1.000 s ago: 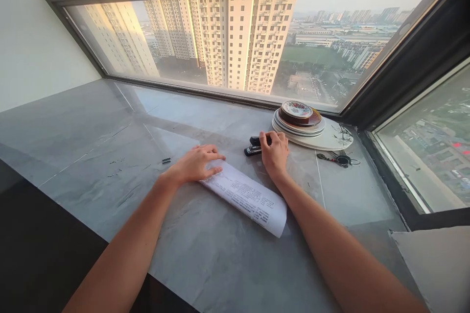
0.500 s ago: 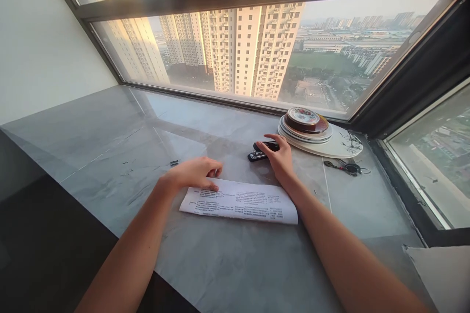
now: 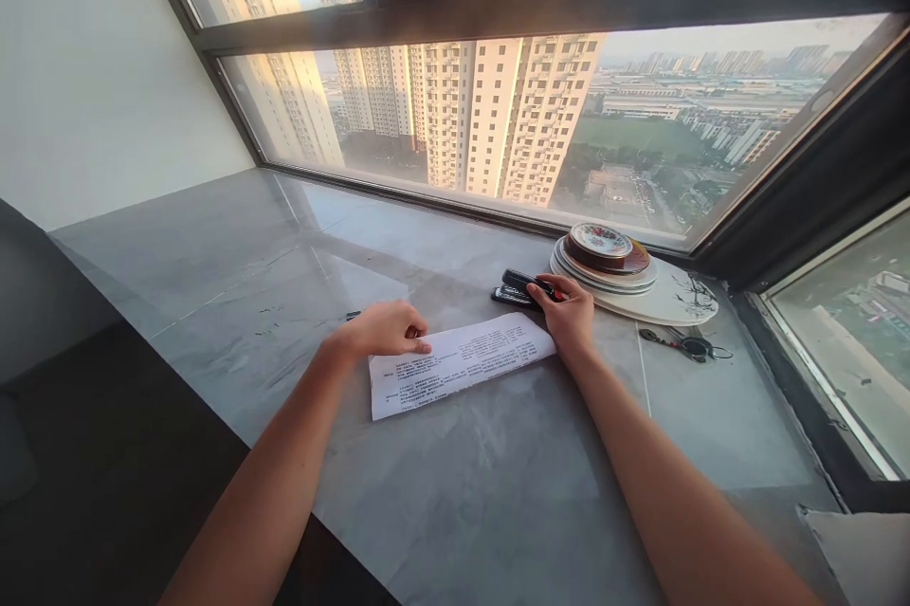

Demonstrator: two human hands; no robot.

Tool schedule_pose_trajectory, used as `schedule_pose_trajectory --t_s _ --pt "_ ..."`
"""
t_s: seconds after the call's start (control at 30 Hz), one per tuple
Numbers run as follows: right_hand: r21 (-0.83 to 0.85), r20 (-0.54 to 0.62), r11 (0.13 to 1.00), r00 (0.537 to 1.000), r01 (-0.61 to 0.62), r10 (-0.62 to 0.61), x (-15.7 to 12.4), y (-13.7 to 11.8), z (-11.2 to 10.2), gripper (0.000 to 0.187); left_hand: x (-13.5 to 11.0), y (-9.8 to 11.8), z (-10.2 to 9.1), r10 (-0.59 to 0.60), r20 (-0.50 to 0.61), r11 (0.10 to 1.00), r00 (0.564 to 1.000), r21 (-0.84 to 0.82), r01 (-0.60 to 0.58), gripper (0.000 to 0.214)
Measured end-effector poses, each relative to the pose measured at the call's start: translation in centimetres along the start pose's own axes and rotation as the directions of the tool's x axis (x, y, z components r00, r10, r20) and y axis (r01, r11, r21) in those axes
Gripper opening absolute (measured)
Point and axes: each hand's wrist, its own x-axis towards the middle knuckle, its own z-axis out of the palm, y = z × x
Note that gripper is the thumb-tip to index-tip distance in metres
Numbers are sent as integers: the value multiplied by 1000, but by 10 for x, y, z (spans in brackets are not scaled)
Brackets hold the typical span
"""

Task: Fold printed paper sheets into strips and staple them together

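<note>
A folded printed paper (image 3: pixel 455 365) lies on the grey stone sill (image 3: pixel 498 492) in front of me. My left hand (image 3: pixel 384 329) rests on the paper's left end with its fingers curled and the fingertips pressing it down. My right hand (image 3: pixel 571 314) is just past the paper's right end, fingers wrapped round the near end of a black stapler (image 3: pixel 518 288) that lies on the sill.
A stack of decorated plates (image 3: pixel 611 263) sits on a large white plate by the window corner. Dark keys or cord (image 3: pixel 686 343) lie to its right. A small dark object (image 3: pixel 354 315) lies left of my left hand. A cushion corner (image 3: pixel 860 554) shows at bottom right.
The paper has been turned counter-clockwise, its right end now pointing toward the stapler. My right hand has closed round the stapler. The camera view has shifted up and left.
</note>
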Motion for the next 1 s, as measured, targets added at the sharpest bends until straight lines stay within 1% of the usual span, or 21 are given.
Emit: schedule_pose_trajectory --t_s 0.07,0.17,0.23,0.27,0.3,0.33,0.37,0.4,0.43,0.47,0.5,0.53,0.57,0.63,0.67,0.77,0.87,0.93,1.0 --pt "27 15 999 999 -35 35 0 1 0 48 -1 1 1 33 23 998 999 -56 -32 39" --pt "42 55 996 996 -77 74 0 1 -1 52 -2 6 4 113 63 986 992 -129 -104 37" --pt "43 88 994 992 -99 94 -1 -1 -1 53 -1 10 5 159 64 980 985 -131 -150 36" --pt "44 108 993 989 -107 102 -2 -3 -1 53 0 10 5 163 65 981 985 -120 -154 36" --pt "46 129 992 986 -113 107 -2 -4 -1 52 0 9 5 141 57 986 988 -99 -135 37" --pt "48 147 992 983 -118 110 -3 -5 -1 52 0 6 3 90 23 993 996 -74 -88 38" --pt "50 158 991 981 -120 111 -4 -7 -1 51 0 1 1 8 -50 999 999 -48 -10 38" --pt "49 167 992 980 -119 109 -4 -8 -1 50 -1 -6 -2 -100 -159 995 982 -27 97 37" --pt "43 177 993 979 -111 102 -4 -8 -1 50 -4 -14 -4 -215 -284 976 934 -24 217 33" --pt "34 189 995 978 -98 90 -4 -9 -1 49 -6 -23 -7 -319 -387 942 865 -33 333 29" --pt "21 206 996 976 -81 75 -4 -8 0 48 -9 -32 -9 -409 -430 899 805 -40 436 27" --pt "8 223 998 973 -66 63 -4 -8 0 47 -12 -40 -11 -474 -420 861 774 -37 508 29" --pt "-3 236 998 970 -55 54 -3 -6 0 46 -15 -48 -11 -527 -388 827 756 -30 561 35" --pt "-16 247 999 968 -44 47 -2 -3 1 46 -18 -57 -10 -581 -307 798 754 -31 602 40" --pt "-19 247 999 968 -41 44 -2 -1 2 47 -19 -59 -9 -589 -284 796 757 -40 604 37" --pt "-30 252 999 967 -17 24 -2 1 3 47 -17 -58 -7 -574 -276 812 771 -69 579 23" --pt "-61 286 997 958 44 -25 -3 -4 2 44 -13 -52 -6 -548 -273 833 791 -90 546 18" --pt "-63 344 993 936 100 -72 -5 -10 0 42 -11 -48 -5 -510 -269 860 817 -118 497 14" --pt "-35 423 989 898 146 -118 -6 -17 -1 41 -7 -45 -3 -448 -280 894 849 -146 423 9"
